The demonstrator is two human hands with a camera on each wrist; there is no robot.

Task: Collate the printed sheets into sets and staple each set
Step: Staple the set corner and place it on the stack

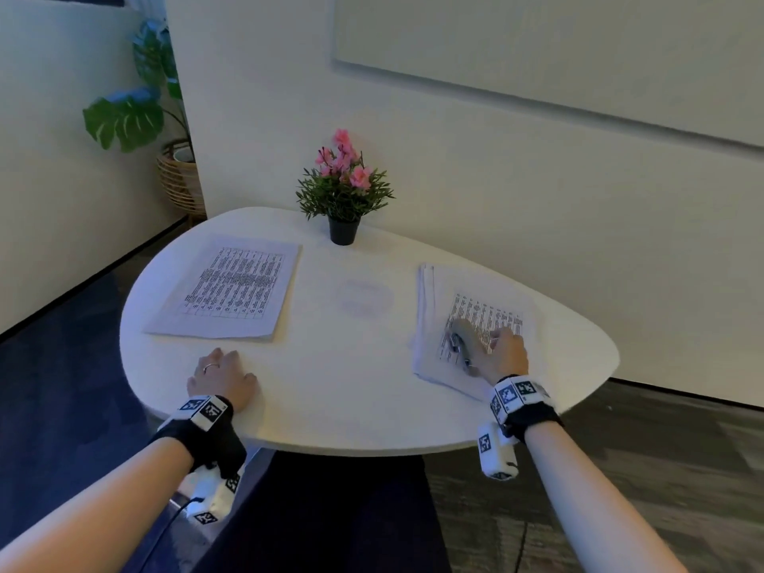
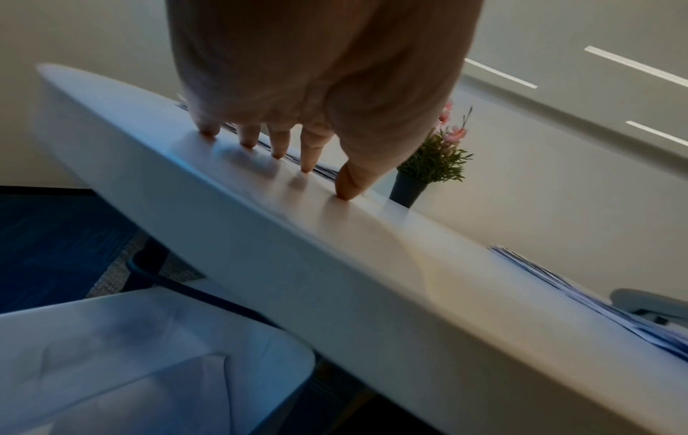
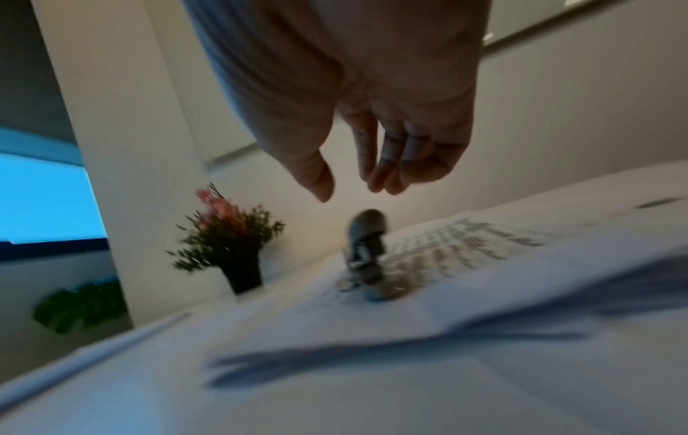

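Two piles of printed sheets lie on the white table: a neat left stack and a looser, fanned right stack. A grey stapler rests on top of the right stack. My right hand hovers just above it. In the blurred right wrist view, the right hand has loosely curved fingers clear of the stapler and holds nothing. My left hand rests near the front left edge, its fingertips touching the bare tabletop just short of the left stack.
A small potted pink-flowered plant stands at the table's back edge against the wall. A large leafy plant in a wicker basket is on the floor at the back left. A white chair seat sits below the table's near edge.
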